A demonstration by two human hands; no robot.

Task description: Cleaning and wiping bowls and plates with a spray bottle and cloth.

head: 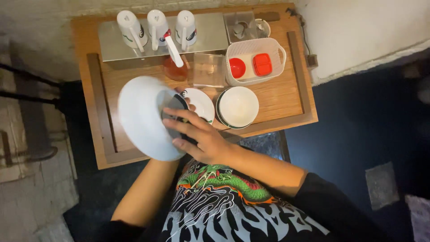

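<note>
A large white plate [141, 116] is held tilted on edge above the wooden tray table [277, 96]. My left forearm [143, 192] reaches up under the plate, and my left hand is hidden behind it, holding it. My right hand [199, 136] lies against the plate's right rim with fingers spread and the thumb below, gripping a dark cloth-like thing [172, 117] against the plate. Just behind my fingers lies a small white plate [199, 104] with a dark rim. A stack of white bowls [237, 106] stands to its right.
Three white mugs [156, 27] stand upside down on a metal tray [210, 33] at the back. A white basket [255, 62] holds two red-lidded containers. A clear box [208, 69] and a reddish glass [175, 69] holding a white handle stand mid-table. A white wall is at the right.
</note>
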